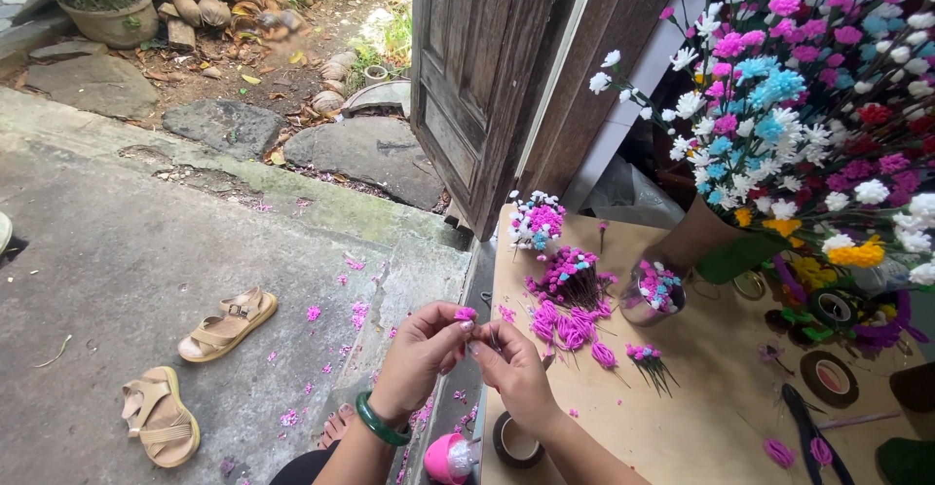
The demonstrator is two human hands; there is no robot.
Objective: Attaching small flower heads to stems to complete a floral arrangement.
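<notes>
1. Pink flower head [466, 315] sits pinched at the fingertips of the left hand [421, 354], held in the air just off the near-left corner of the tabletop [682, 417]; the right hand [511, 368] meets it from the other side, its fingers closed on something too small to make out. Largest to smallest, the rest follows.
2. Concrete floor [146, 251] spreads to the left, scattered with pink petals, with a wooden door [487, 66] standing open beyond it.
3. Big bouquet [818, 105] of pink, white, blue and yellow paper flowers rises at the right of the tabletop, its stems gathered in a brown wrap.
4. Two tan sandals [195, 368] lie on the floor, well apart from the hands.
5. Loose pink blooms [570, 324] lie in a pile on the tabletop, just beyond the right hand — a bundled bunch [573, 276] stands behind them.
6. Small glass cup [654, 295] holds more pink heads.
7. Tape roll [516, 441] lies under the right wrist.
8. Green bangle [380, 425] circles the left wrist.
</notes>
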